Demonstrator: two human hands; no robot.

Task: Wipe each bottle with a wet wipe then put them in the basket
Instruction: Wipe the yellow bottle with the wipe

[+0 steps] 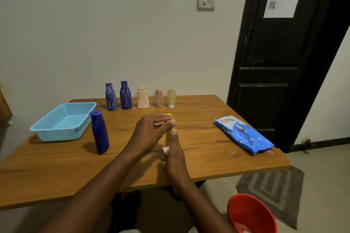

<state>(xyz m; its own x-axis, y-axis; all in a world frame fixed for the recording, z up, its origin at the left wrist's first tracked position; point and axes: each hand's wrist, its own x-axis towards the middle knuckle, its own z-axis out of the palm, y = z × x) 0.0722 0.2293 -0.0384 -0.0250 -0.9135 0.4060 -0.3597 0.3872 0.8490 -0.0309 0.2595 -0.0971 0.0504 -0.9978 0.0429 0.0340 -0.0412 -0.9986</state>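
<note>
**A:** Where is the bottle being wiped, and how do the hands hold it?

**B:** A yellow bottle [169, 135] stands upright near the middle of the desk [56, 172]. The left hand [149, 130] reaches in from the left, its fingers [161, 118] curled round the bottle's top. The right hand [175, 151] grips lower down, its thumb lying up the bottle's side, and holds a white wet wipe [165, 149] against it.

**A:** What is hard to make out?

**B:** Most of the bottle is behind the hands. Only its top edge and a strip of its side show. Just a crumpled corner of the wipe peeks out, and the right hand's other fingers are hidden.

**A:** What else is around?

**B:** At far left sits a light blue basket [62, 122], with a dark blue bottle [100, 132] upright just beside it. Along the back edge stand two streaked blue bottles [111, 96], a white bottle [142, 98], a pink tube [158, 98] and a yellow-green tube [171, 98]. To the right a blue wipes pack [244, 134] lies flat. At lower right, below the desk edge, is a red bowl [250, 213], cut off by the frame.
</note>
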